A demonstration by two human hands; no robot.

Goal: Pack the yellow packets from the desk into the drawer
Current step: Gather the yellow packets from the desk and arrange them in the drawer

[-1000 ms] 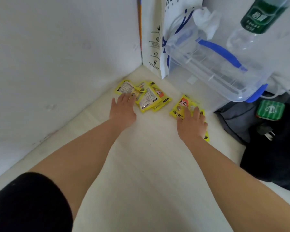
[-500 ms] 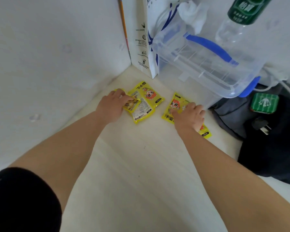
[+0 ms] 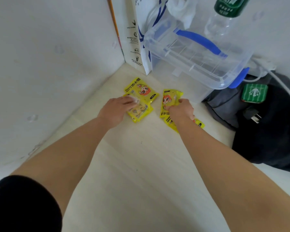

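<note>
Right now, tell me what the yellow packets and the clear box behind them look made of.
The yellow packets look like glossy printed plastic film: they glint and wrinkle. The box looks like hard clear plastic: lid ribs show through; its handle is blue plastic, probably.

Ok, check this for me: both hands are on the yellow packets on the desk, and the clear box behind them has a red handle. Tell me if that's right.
Not quite. The handle of the clear box is blue, not red, as the head view shows. The rest holds: the left hand and the right hand are both on the yellow packets on the desk.
</note>
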